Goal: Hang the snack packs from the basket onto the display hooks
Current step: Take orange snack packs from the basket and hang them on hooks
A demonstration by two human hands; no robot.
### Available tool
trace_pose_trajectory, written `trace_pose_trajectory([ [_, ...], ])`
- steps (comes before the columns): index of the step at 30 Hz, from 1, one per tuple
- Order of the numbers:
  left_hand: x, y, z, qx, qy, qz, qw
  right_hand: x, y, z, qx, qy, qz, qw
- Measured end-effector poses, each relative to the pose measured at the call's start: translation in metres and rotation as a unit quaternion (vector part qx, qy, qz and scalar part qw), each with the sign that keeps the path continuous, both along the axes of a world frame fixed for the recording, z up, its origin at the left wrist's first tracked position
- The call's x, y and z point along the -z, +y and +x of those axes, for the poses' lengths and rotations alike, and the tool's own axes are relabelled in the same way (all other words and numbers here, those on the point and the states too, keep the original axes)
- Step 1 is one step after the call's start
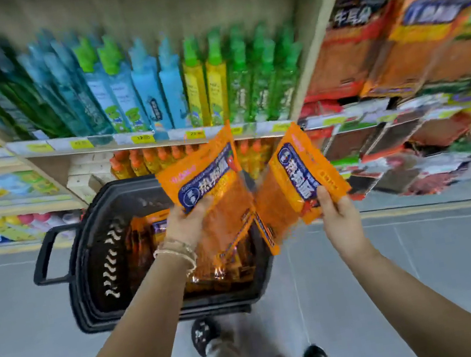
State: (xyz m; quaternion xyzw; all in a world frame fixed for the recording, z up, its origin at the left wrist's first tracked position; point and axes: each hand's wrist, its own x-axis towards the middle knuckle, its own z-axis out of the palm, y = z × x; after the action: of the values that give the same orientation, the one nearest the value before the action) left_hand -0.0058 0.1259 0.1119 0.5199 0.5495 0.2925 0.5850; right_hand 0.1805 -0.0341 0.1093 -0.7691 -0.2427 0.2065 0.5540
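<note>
basket [93, 262] on floor [425, 256], packs inside (more hanging right), shelves [141, 139] behind

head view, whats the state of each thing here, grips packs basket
left grip: curled round left snack pack
right grip: curled round right snack pack
left snack pack: held up, tilted, not hung
right snack pack: held up, tilted, not hung
basket: on floor, spare packs inside

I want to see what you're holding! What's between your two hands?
Head view: the left orange plastic snack pack and right orange plastic snack pack, gripped by the left hand and right hand.
</note>
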Motion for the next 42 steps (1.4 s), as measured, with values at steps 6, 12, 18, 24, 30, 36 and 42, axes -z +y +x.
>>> trace_pose_trajectory([
  [6,-0.070,-0.062,0.092,-0.003,0.035,0.090,0.995,-0.073,-0.077,0.091,0.059,-0.126,0.039,0.989],
  [12,-0.138,-0.093,0.162,0.063,-0.001,0.179,0.982,-0.138,-0.129,0.168,0.107,-0.174,0.091,0.975],
  [18,-0.200,-0.097,0.219,0.107,-0.162,0.250,0.949,-0.204,-0.140,0.224,0.142,-0.229,0.149,0.952],
  [24,-0.255,-0.073,0.270,0.027,-0.190,0.281,0.940,-0.259,-0.108,0.273,0.122,-0.242,0.180,0.945],
  [30,-0.298,-0.033,0.315,0.014,-0.197,0.347,0.917,-0.312,-0.050,0.327,0.125,-0.233,0.221,0.939],
  [36,-0.329,-0.002,0.350,0.045,-0.231,0.374,0.897,-0.354,0.004,0.367,0.095,-0.180,0.282,0.937],
  [42,-0.341,0.016,0.373,0.043,-0.237,0.359,0.902,-0.378,0.037,0.399,0.101,-0.136,0.303,0.938],
])
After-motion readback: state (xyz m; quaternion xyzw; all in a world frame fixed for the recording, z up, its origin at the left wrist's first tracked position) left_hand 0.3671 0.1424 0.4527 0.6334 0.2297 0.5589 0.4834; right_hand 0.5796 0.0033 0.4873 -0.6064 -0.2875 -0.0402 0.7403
